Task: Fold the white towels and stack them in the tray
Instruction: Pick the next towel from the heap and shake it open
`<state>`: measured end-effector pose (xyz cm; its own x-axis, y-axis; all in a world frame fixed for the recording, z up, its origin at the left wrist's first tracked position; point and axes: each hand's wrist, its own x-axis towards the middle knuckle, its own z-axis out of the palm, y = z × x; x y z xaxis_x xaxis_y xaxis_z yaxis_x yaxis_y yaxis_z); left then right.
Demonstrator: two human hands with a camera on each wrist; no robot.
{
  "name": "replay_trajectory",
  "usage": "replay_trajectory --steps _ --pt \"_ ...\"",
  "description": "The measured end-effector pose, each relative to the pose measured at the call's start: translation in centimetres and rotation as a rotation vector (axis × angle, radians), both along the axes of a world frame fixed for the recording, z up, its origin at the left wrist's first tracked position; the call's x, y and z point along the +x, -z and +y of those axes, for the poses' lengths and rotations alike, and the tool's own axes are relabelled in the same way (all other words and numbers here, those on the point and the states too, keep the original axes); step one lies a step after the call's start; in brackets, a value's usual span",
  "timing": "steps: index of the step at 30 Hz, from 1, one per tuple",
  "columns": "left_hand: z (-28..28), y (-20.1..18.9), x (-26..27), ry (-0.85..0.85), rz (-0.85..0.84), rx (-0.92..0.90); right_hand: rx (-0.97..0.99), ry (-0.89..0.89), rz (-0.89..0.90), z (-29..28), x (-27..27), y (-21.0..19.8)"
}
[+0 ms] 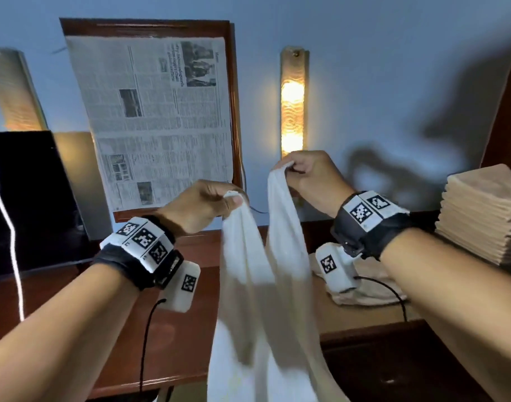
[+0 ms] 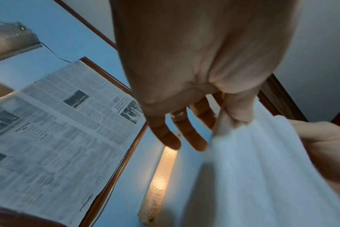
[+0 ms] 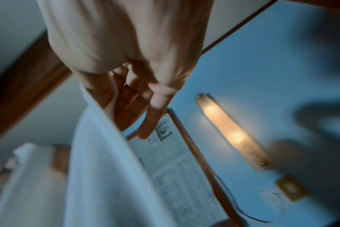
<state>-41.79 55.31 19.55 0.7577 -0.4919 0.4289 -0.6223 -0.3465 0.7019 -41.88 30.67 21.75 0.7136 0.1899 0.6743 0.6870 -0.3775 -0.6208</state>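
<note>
Head view: the left hand point(image 1: 203, 203) and the right hand point(image 1: 308, 177) each pinched an upper corner of one white towel point(image 1: 263, 285), held up in the air above the wooden surface point(image 1: 173, 338). The two held corners were near each other but apart, the right one higher. The towel sagged between them and hung in two long folds down past the front edge of the surface, out of view below.

Left wrist view: the thumb point(image 2: 239, 106) pressed the towel point(image 2: 262, 169) against a finger hidden behind the cloth, while the other fingers point(image 2: 190, 135) pointed out loosely. Right wrist view, blurred: the right hand point(image 3: 126, 61) gripped the towel's point(image 3: 107, 161) edge near the thumb side; its remaining fingers point(image 3: 151, 119) were extended.

Background: a stack of folded towels point(image 1: 480, 216) stood at the right of the surface, and a crumpled heap of cloth point(image 1: 367, 285) lay beside it, below the right wrist. A newspaper point(image 1: 155, 117) covered a wood-framed panel on the blue wall, next to a lit wall lamp point(image 1: 292, 103). A dark screen point(image 1: 30, 198) stood at the left.
</note>
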Motion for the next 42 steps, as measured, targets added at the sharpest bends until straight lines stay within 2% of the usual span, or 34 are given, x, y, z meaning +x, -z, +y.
replay_trajectory --steps 2,7,11,16,23,34,38,40,42 --pt "0.2 -0.5 -0.7 -0.001 -0.034 -0.149 -0.026 -0.063 0.004 1.1 -1.0 -1.3" --pt "0.5 -2.5 -2.7 -0.068 -0.172 -0.382 -0.018 -0.166 0.056 2.5 -2.4 -3.5" --pt "0.8 -3.9 -3.3 -0.044 -0.210 -0.461 -0.026 -0.243 0.059 3.3 -3.4 -4.5" --pt "0.2 -4.4 -3.4 0.036 -0.166 -0.544 -0.007 -0.285 0.005 3.9 -4.2 -5.4" --pt "-0.5 -5.2 -3.0 0.144 -0.073 -0.532 -0.009 -0.313 -0.051 4.3 -4.5 -6.1" --pt "-0.3 -4.6 -1.8 0.094 -0.020 -0.574 0.021 -0.306 -0.049 5.2 -3.3 -5.4" --pt "0.0 -4.4 -1.3 0.067 0.009 -0.611 0.020 -0.437 0.120 5.8 -2.8 -4.2" --pt "0.2 -4.0 -1.1 0.033 0.021 -0.597 0.095 -0.521 0.260 6.0 -2.9 -3.5" --pt "0.4 -3.5 -1.0 -0.005 0.055 -0.568 0.153 -0.543 0.307 6.1 -2.9 -2.6"
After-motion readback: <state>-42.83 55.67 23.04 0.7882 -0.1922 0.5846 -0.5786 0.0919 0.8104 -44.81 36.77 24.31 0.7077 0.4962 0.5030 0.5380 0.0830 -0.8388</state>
